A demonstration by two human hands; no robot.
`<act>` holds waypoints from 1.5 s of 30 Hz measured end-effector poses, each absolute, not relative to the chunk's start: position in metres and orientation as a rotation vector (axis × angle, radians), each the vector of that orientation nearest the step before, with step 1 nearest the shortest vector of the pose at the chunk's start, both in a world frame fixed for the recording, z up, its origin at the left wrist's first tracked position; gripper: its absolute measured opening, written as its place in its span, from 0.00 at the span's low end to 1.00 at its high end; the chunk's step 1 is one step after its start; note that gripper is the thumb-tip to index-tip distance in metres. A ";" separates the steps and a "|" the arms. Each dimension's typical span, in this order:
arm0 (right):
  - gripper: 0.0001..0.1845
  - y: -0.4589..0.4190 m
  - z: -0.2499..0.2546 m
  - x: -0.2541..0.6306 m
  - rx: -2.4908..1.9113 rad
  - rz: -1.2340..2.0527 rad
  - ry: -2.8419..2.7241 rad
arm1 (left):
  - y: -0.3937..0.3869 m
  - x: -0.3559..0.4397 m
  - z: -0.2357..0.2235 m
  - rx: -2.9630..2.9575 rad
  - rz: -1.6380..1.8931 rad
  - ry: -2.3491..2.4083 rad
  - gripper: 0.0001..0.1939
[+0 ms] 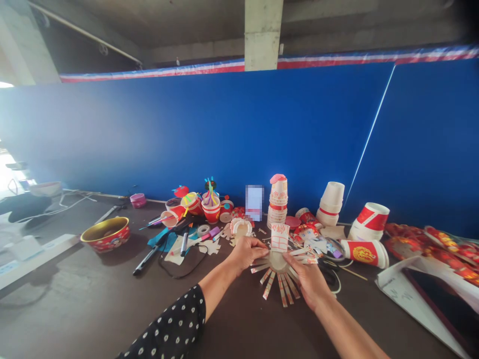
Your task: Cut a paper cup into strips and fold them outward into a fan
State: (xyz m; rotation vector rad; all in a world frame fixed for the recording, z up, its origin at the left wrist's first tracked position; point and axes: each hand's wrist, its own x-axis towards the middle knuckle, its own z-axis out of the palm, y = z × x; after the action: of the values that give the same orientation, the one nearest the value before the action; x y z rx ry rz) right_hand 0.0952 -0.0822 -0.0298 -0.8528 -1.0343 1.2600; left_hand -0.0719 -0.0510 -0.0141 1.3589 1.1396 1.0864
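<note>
Paper strips (277,288) splay under left hand (245,253) and right hand (305,279), fingers (258,243) pressed together.

Stacked paper cups (278,202) stand behind the slit cup (282,289) on the table (93,289).

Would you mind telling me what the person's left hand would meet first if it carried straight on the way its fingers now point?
The left hand would most likely meet the paper cup with red markings first, though depth is hard to judge from this view.
</note>
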 end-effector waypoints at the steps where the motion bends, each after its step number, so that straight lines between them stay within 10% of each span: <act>1: 0.22 -0.082 -0.030 0.095 -0.849 1.263 -1.027 | -0.050 -0.073 -0.014 1.372 1.094 1.131 0.11; 10: 0.18 -0.081 -0.030 0.098 -0.835 1.304 -0.979 | -0.049 -0.081 -0.011 1.580 1.062 1.066 0.20; 45: 0.16 -0.087 -0.027 0.095 -1.040 1.373 -1.261 | -0.061 -0.075 -0.006 1.426 0.842 0.977 0.06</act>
State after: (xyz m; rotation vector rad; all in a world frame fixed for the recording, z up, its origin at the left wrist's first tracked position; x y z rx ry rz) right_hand 0.0953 -0.0870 -0.0272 -1.0395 -1.2607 1.3726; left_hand -0.0745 -0.0612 -0.0057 1.4264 0.9769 0.8416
